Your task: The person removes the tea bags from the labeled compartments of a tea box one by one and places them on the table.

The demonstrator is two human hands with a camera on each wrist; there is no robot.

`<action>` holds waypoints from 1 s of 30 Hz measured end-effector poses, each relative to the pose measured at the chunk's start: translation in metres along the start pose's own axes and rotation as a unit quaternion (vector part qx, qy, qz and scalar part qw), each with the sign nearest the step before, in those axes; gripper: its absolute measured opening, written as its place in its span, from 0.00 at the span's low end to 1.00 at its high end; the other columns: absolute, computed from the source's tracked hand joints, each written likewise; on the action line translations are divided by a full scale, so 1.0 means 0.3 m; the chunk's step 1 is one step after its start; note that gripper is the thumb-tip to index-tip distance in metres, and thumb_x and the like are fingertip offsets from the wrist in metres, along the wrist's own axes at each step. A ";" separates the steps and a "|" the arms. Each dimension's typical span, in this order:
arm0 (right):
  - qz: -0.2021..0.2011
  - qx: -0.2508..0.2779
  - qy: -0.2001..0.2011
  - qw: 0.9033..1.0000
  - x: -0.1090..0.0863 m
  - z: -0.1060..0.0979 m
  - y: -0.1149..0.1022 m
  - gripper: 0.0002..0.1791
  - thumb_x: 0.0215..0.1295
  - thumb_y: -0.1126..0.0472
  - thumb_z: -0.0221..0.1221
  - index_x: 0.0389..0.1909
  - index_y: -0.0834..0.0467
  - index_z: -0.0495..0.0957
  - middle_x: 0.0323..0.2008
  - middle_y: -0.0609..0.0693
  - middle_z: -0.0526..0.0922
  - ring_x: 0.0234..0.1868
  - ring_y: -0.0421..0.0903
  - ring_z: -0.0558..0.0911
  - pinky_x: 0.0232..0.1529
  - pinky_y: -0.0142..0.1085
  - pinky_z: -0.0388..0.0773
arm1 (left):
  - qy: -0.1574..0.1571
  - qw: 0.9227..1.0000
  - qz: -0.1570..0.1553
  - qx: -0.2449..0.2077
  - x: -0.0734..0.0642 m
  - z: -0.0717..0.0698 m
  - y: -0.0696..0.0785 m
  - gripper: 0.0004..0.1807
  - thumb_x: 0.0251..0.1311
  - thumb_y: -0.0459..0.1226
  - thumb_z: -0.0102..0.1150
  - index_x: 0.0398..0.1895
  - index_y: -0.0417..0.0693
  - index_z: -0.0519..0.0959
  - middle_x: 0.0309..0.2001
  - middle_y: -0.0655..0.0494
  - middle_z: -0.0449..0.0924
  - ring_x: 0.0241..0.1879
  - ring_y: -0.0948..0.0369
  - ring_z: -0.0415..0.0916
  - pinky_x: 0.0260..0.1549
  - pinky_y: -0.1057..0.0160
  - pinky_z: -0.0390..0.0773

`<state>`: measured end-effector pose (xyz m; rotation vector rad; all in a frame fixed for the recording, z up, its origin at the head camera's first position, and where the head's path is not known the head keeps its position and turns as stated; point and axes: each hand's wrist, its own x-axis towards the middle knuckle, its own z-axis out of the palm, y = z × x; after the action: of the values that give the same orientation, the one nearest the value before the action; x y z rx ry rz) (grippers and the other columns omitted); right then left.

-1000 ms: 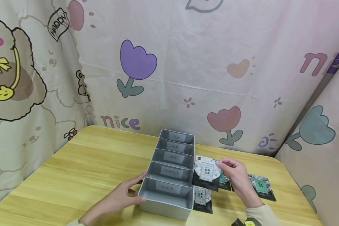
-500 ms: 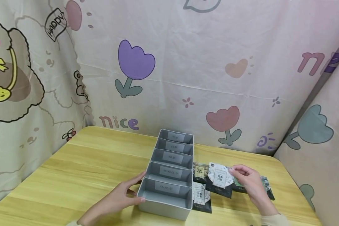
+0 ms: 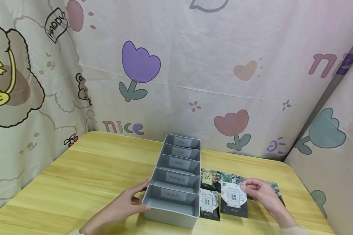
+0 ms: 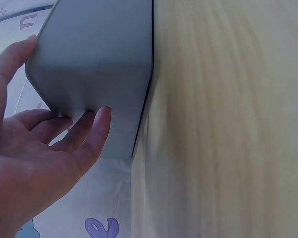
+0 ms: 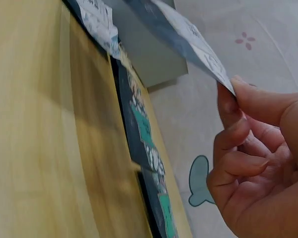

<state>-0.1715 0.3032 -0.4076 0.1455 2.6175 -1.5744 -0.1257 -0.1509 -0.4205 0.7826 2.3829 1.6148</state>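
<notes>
My right hand pinches a white-and-black tea sachet by its upper right corner between thumb and index finger. In the right wrist view this sachet is seen edge-on, raised above the table. At the near left corner of a long grey compartment box, my left hand rests with thumb and fingers spread. The left wrist view has its fingertips touching the box wall. A similar white tea sachet lies against the box's right side.
Behind the held sachet lie a yellow-labelled sachet and a green-labelled sachet. More green-labelled ones continue to the right, partly behind my hand. Paper labels mark the box's compartments. A printed curtain hangs behind the wooden table.
My right hand has moved right and toward me with the white sachet, uncovering the yellow- and green-labelled ones behind. The left hand stays at the box corner.
</notes>
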 end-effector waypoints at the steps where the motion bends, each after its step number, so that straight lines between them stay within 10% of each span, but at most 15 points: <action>1: 0.001 -0.009 -0.001 1.000 0.002 0.001 0.004 0.15 0.53 0.59 0.64 0.38 0.64 0.76 0.28 0.50 0.79 0.22 0.42 0.69 0.22 0.32 0.67 | 0.000 1.000 -0.001 -0.001 0.000 0.000 0.000 0.42 0.55 0.41 0.61 0.70 0.48 0.51 0.67 0.39 0.48 0.48 0.49 0.70 0.40 0.65 0.75; 30: -0.068 -0.118 -0.068 0.988 0.015 0.017 0.058 0.14 0.51 0.54 0.65 0.28 0.61 0.76 0.22 0.49 0.76 0.21 0.41 0.68 0.20 0.31 0.67 | 0.003 1.000 0.005 0.006 0.004 -0.001 -0.005 0.41 0.55 0.42 0.61 0.70 0.47 0.52 0.67 0.42 0.49 0.53 0.50 0.66 0.41 0.64 0.75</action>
<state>-0.1738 0.3069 -0.4259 -0.1534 2.7280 -1.2437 -0.1273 -0.1509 -0.4216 0.7952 2.3994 1.6103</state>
